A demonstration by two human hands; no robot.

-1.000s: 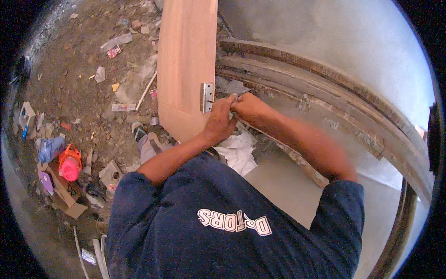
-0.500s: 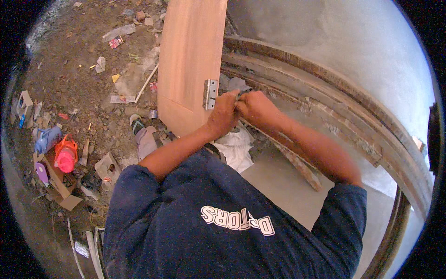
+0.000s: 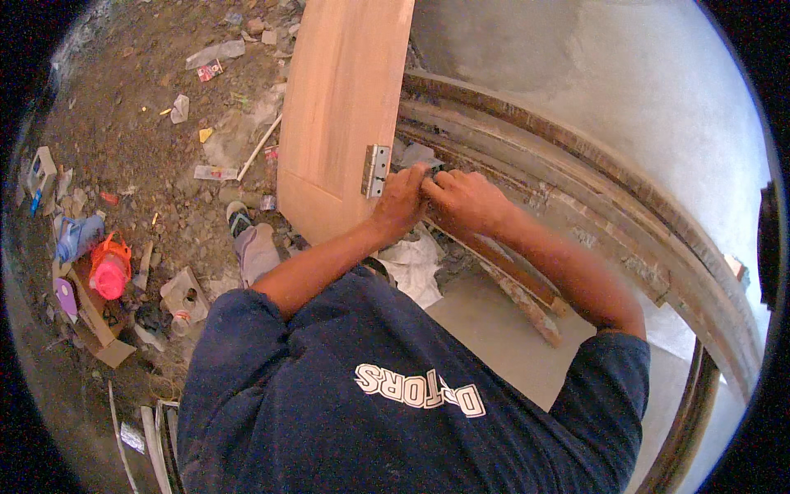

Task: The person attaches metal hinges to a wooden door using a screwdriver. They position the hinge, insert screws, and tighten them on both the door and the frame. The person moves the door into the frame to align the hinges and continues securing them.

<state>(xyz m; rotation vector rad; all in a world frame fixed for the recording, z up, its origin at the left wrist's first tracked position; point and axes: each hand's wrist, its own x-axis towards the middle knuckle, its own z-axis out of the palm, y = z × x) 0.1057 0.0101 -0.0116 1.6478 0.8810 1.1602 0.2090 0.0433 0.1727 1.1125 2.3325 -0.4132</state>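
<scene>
one metal hinge (image 3: 376, 171) sits at the right edge of a wooden panel (image 3: 341, 99), toward the panel's near end, and should handle as a small, stiff thing, hard to bend and unlikely to break; its smooth faces may be slippery, so the long edges of its leaf look the best place to pinch. the panel itself is probably heavy and rigid, better taken by its two long edges, though its bare face could dent or scratch. the hinge is silvery and oblong, with dark holes along the leaf; the panel is pale reddish brown, with lengthwise grain and a thin line across it near the hinge's lower end. the left hand (image 3: 401, 198) and right hand (image 3: 469, 200) meet just right of the hinge, fingers curled; whether either is clamped on something small, i cannot tell.
</scene>
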